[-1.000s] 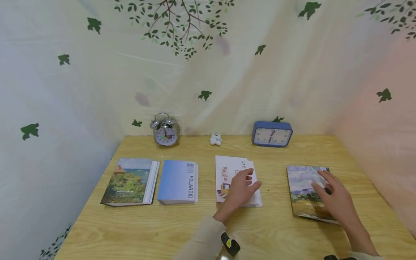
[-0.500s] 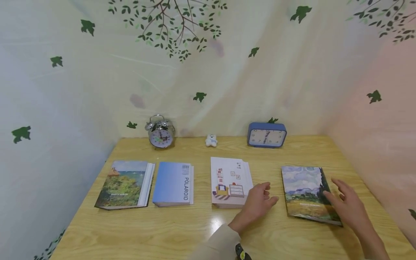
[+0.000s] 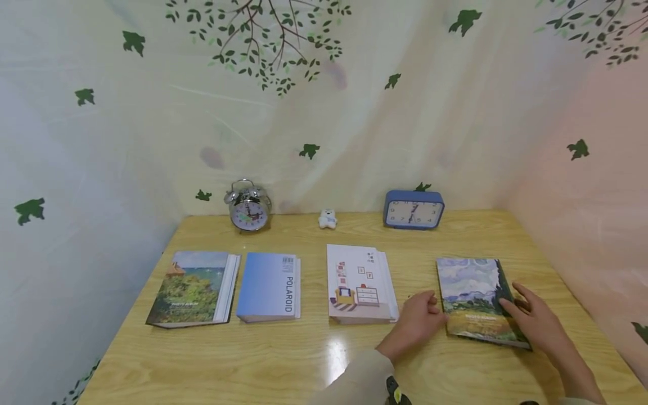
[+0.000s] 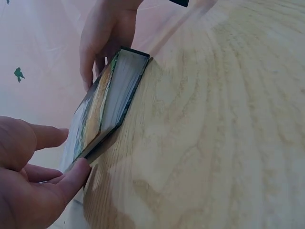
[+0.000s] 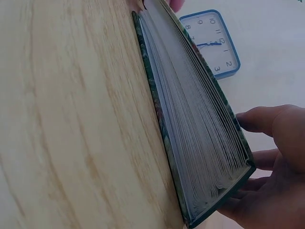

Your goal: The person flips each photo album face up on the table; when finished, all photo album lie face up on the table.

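Observation:
A photo album [image 3: 468, 295] with a painted landscape cover lies on the right of the table. My left hand [image 3: 417, 320] is at its left edge; the left wrist view shows the thumb [image 4: 76, 175] touching the near corner and the forefinger held apart from the cover. On the opposite side is my right hand [image 3: 536, 326], with its thumb over the cover's right part and its fingers loosely along the right edge. The page block [image 5: 190, 129] faces the right wrist camera. Where the right fingertips end is partly hidden.
Left of my hands lie a white album [image 3: 354, 281], a blue Polaroid album [image 3: 265, 287] and another landscape album [image 3: 194, 287]. Along the table's back stand a twin-bell alarm clock [image 3: 248, 211], a small white bear figure [image 3: 328, 219] and a blue clock [image 3: 413, 210].
My left hand has moved right from above the white album to the landscape album's left edge. My right hand has shifted from over that album's cover to its right edge.

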Demonstrator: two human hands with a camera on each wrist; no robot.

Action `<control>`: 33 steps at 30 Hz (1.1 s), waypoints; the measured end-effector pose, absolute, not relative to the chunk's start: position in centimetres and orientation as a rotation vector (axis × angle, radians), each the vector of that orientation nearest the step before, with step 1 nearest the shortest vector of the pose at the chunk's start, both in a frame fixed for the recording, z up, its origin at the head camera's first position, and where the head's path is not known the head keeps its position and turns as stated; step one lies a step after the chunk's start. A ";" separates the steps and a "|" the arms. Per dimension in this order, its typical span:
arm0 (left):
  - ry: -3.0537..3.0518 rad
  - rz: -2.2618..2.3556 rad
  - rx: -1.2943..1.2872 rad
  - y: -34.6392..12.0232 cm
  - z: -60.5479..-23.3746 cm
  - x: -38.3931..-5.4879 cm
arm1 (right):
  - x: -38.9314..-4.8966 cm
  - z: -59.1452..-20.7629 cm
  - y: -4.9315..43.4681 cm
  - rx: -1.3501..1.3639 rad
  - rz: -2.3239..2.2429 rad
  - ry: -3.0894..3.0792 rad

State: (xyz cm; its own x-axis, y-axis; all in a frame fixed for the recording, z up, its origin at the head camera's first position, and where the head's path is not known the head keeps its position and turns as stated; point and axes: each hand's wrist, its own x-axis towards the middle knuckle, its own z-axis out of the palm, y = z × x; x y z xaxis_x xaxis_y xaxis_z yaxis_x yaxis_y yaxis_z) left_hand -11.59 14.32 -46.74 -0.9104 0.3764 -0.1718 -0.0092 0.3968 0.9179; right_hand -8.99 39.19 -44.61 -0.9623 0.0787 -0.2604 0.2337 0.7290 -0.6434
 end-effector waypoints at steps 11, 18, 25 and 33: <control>2.525 1.372 0.554 16.0 -47.5 -12.3 | -9.1 -44.9 39.9 0.321 -1.108 2.610; 2.550 1.278 0.659 16.2 -47.0 -12.5 | -8.9 -44.9 40.6 0.368 -1.281 2.526; 2.571 1.235 0.679 16.3 -46.8 -12.7 | -8.6 -44.2 41.1 0.271 -1.571 2.443; 2.620 1.197 0.581 17.0 -46.7 -12.7 | -9.4 -42.9 40.6 0.225 -1.544 2.479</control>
State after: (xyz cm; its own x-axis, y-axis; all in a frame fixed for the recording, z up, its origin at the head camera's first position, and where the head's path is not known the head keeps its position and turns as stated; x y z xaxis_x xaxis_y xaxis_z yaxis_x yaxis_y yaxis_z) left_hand -12.75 17.01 -46.71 -0.9020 0.4313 -0.0201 0.2671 0.5940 0.7588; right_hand -9.38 40.55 -42.89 -0.9658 0.0170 -0.2586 0.2396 0.4390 -0.8660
